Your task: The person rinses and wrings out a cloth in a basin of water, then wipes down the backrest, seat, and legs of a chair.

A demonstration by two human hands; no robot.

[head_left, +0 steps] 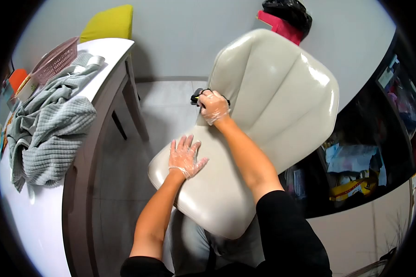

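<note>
A cream padded chair (pixel 272 101) with a ribbed backrest stands in front of me, its seat turned toward my legs. My left hand (pixel 185 158), in a clear plastic glove, lies flat on the chair seat with its fingers spread. Also gloved, my right hand (pixel 214 106) is closed around a small black tool with a yellow mark (pixel 198 97). It is at the left edge, where backrest and seat meet. My fingers cover most of the tool, so its exact kind is hidden.
At left, a white table (pixel 113 48) bears grey-green knit clothing (pixel 55 143) and a pink basket (pixel 55 60). Behind it is a yellow-green chair (pixel 108 23). Dark shelves (pixel 356 124) with packages stand at right. A black bag (pixel 289 14) sits on a red box (pixel 279 27).
</note>
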